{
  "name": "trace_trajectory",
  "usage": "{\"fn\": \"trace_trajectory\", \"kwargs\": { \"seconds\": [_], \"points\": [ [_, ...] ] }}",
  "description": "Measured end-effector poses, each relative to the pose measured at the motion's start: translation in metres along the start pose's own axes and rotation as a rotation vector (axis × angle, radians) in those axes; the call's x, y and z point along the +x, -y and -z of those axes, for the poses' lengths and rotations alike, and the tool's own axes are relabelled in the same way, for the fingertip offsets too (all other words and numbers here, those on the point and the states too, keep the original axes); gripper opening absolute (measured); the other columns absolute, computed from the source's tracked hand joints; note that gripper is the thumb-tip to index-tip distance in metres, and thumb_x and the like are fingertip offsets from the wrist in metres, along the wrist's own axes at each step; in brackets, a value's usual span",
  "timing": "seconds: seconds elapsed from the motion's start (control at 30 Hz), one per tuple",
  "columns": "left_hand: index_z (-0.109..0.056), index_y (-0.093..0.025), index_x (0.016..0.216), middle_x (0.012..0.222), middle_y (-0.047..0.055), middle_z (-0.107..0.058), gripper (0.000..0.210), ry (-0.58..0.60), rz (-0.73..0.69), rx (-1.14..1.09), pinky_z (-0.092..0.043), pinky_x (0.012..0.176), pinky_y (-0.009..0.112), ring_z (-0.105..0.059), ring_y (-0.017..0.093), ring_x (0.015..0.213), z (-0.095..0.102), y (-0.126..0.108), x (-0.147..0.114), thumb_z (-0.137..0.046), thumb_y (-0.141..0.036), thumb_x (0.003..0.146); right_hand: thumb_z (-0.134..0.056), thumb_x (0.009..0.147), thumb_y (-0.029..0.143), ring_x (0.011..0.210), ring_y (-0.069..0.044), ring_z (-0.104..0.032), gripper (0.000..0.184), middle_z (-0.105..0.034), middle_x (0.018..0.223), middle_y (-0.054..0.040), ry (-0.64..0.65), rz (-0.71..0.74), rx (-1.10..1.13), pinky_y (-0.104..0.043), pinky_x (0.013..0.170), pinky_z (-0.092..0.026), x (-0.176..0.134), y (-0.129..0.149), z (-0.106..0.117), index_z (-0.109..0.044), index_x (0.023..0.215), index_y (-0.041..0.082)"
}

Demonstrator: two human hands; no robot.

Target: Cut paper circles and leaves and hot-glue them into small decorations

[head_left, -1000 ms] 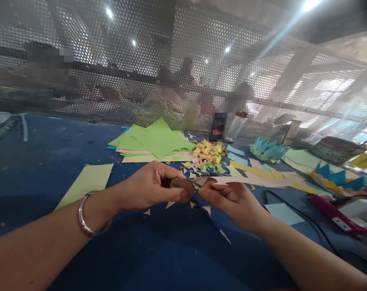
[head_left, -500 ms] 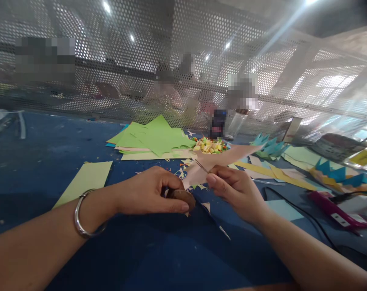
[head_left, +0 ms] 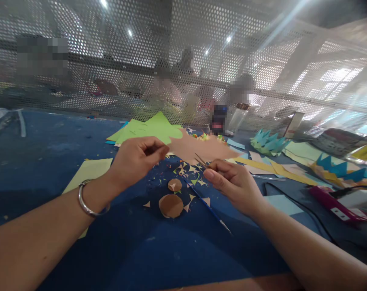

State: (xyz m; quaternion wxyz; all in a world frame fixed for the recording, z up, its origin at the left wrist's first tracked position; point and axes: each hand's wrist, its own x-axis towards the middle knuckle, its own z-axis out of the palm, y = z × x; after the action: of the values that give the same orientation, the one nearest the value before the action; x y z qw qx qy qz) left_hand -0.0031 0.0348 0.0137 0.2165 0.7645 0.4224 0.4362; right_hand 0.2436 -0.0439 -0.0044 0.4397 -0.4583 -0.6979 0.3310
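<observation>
My left hand [head_left: 141, 157], a bracelet on its wrist, pinches the left end of a spiky-edged pink paper piece [head_left: 198, 148] above the table. Tweezers [head_left: 201, 161] are gripped in my right hand [head_left: 233, 184], their tips pointing up-left in front of the paper. Below my hands a larger brown disc [head_left: 171, 206] lies flat, with a smaller brown disc [head_left: 175, 185] just behind it. To their right rests a thin blue-handled paintbrush [head_left: 210, 210]. Small triangular paper scraps [head_left: 193, 173] are scattered around.
Green paper sheets [head_left: 153, 127] are stacked at the back, a pale yellow sheet [head_left: 90, 173] at left. Blue zigzag-cut paper [head_left: 268, 141], yellow strips [head_left: 280, 171] and a magenta power strip [head_left: 338, 206] with a black cable lie right. A perforated metal screen [head_left: 125, 81] stands behind.
My left hand has let go of the brown disc, which now lies on the table, and moved up to the pink paper. The paper has shifted left and up. My right hand barely moved.
</observation>
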Motion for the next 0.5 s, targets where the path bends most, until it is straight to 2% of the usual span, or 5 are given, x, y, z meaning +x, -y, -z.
{"fn": "trace_trajectory", "kwargs": {
  "seconds": [0.13, 0.17, 0.37, 0.5],
  "points": [
    [-0.072, -0.018, 0.07, 0.068, 0.003, -0.067, 0.017, -0.162, 0.309, -0.389, -0.047, 0.06, 0.026, -0.057, 0.013, 0.059, -0.002, 0.023, 0.013, -0.074, -0.034, 0.076, -0.061, 0.092, 0.059, 0.053, -0.009, -0.024, 0.045, -0.028, 0.062, 0.0068, -0.015, -0.01, -0.026, -0.026, 0.047, -0.017, 0.0, -0.003, 0.0, -0.048, 0.073, 0.021],
    [-0.071, -0.017, 0.069, 0.068, 0.003, -0.066, 0.017, -0.18, 0.339, -0.416, -0.047, 0.06, 0.026, -0.057, 0.012, 0.06, -0.003, 0.029, 0.016, -0.075, -0.033, 0.074, -0.061, 0.092, 0.059, 0.053, -0.009, -0.024, 0.045, -0.029, 0.062, 0.0067, -0.016, -0.009, -0.034, -0.026, 0.047, -0.017, 0.001, -0.003, 0.0, -0.048, 0.072, 0.021],
    [-0.073, -0.016, 0.081, 0.076, 0.004, -0.068, 0.015, -0.224, 0.377, -0.403, -0.051, 0.065, 0.028, -0.06, 0.012, 0.061, -0.005, 0.048, 0.023, -0.073, -0.025, 0.069, -0.061, 0.093, 0.059, 0.048, -0.007, -0.021, 0.043, -0.028, 0.058, 0.0083, -0.03, -0.031, 0.011, -0.026, 0.045, -0.015, 0.005, -0.008, 0.002, -0.05, 0.075, 0.021],
    [-0.072, -0.016, 0.094, 0.092, 0.008, -0.073, 0.025, -0.235, 0.351, -0.346, -0.054, 0.073, 0.03, -0.067, 0.017, 0.076, -0.005, 0.049, 0.021, -0.062, -0.023, 0.073, -0.061, 0.092, 0.06, 0.047, -0.008, -0.024, 0.043, -0.03, 0.057, 0.0083, -0.068, -0.041, 0.009, -0.026, 0.045, -0.015, 0.007, -0.013, 0.004, -0.054, 0.078, 0.02]
  ]
}}
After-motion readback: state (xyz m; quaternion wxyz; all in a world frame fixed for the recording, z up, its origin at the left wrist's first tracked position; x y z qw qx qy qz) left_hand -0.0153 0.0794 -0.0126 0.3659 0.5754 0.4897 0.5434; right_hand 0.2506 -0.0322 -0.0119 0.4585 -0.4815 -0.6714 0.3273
